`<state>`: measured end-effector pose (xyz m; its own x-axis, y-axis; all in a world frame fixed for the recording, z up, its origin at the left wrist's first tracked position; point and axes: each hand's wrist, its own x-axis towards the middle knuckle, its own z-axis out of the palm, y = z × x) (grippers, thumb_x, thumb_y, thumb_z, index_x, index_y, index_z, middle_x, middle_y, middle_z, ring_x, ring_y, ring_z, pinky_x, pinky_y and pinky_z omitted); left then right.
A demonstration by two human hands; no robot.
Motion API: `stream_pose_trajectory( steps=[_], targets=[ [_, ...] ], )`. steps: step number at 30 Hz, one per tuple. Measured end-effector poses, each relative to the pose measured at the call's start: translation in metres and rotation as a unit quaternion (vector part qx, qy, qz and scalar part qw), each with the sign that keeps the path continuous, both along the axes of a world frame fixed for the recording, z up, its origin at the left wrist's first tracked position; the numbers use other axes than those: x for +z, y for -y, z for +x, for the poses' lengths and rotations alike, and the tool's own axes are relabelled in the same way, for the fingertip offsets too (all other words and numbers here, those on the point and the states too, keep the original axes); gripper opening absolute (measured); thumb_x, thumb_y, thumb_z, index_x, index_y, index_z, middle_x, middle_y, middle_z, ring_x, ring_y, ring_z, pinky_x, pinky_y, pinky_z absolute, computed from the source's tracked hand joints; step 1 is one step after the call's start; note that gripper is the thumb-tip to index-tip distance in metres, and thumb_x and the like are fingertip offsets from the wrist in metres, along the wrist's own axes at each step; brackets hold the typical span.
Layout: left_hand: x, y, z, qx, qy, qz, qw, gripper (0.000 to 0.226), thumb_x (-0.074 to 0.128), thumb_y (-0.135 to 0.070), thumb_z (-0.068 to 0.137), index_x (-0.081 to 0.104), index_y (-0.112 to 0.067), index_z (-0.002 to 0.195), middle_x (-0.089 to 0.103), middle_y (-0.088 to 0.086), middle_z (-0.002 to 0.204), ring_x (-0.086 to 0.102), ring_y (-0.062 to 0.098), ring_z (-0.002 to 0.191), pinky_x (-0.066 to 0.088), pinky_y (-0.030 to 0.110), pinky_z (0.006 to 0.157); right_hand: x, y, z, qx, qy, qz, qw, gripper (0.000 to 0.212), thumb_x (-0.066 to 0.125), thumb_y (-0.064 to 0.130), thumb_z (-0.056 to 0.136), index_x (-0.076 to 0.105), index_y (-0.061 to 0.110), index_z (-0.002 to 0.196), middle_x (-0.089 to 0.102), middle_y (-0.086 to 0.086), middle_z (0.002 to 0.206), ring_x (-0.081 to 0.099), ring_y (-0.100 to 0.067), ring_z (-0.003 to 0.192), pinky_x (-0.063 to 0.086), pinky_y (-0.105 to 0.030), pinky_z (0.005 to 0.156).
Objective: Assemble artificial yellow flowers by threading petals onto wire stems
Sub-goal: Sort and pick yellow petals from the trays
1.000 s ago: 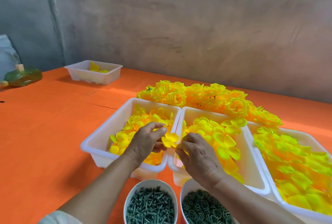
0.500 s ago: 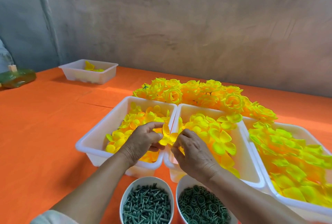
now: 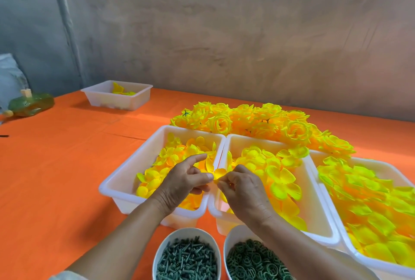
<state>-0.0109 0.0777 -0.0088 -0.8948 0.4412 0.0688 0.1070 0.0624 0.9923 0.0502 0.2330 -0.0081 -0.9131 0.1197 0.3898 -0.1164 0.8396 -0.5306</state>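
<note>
My left hand (image 3: 184, 180) and my right hand (image 3: 242, 187) meet over the rims of two white bins. Between them they pinch a small yellow petal piece (image 3: 216, 173); the left index finger points out straight. Whether a stem runs through the piece is hidden by the fingers. The left bin (image 3: 125, 174) holds small yellow petals, the middle bin (image 3: 318, 216) larger ones, and the right bin (image 3: 379, 261) flat yellow-orange petals. A pile of finished yellow flowers (image 3: 258, 124) lies behind the bins.
Two white bowls sit at the near edge: one with green stem pegs (image 3: 186, 259), one with green rings (image 3: 253, 264). A further white bin (image 3: 116, 95) stands at the back left, beside a green bottle (image 3: 31, 104). Orange cloth (image 3: 56, 167) covers the table.
Both hands stay together on the petal piece over the bin rims. The left index finger has lifted and straightened. The camera view has shifted slightly.
</note>
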Motion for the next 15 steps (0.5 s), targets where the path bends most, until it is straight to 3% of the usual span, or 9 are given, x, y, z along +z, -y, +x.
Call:
stream_pose_trajectory(
  steps=[5,9,15],
  targets=[
    [-0.0043,-0.002,-0.004,-0.012,-0.013,-0.021,1.0,0.075,0.074,-0.026,0.061,0.047,-0.034,0.131,0.062,0.001,0.07,0.066,0.019,0.074,0.053,0.033,0.07,0.0004,-0.0011,0.0012,0.008,-0.011,-0.022,1.0,0.016,0.063,0.025,0.092,0.074,0.014,0.094,0.049,0.007,0.085,0.048,-0.01,0.077,0.033,-0.02,0.07],
    [-0.0069,-0.0022,-0.0062,-0.014,-0.037,-0.025,0.999,0.08,0.076,-0.029,0.054,0.048,-0.04,0.128,0.062,0.0,0.065,0.062,0.019,0.071,0.052,0.035,0.07,-0.0011,-0.0016,0.0007,0.01,-0.013,-0.032,0.999,0.015,0.064,0.025,0.091,0.073,0.013,0.09,0.05,0.006,0.086,0.048,-0.01,0.077,0.034,-0.019,0.071],
    [-0.0096,-0.0015,-0.0065,-0.013,-0.062,-0.038,0.997,0.064,0.072,-0.025,0.065,0.056,-0.045,0.123,0.061,0.001,0.065,0.056,0.016,0.067,0.051,0.031,0.067,-0.002,-0.0014,-0.0003,0.019,-0.002,-0.037,0.999,0.013,0.066,0.027,0.088,0.07,0.015,0.085,0.049,0.009,0.084,0.049,-0.009,0.075,0.036,-0.019,0.07]
  ],
)
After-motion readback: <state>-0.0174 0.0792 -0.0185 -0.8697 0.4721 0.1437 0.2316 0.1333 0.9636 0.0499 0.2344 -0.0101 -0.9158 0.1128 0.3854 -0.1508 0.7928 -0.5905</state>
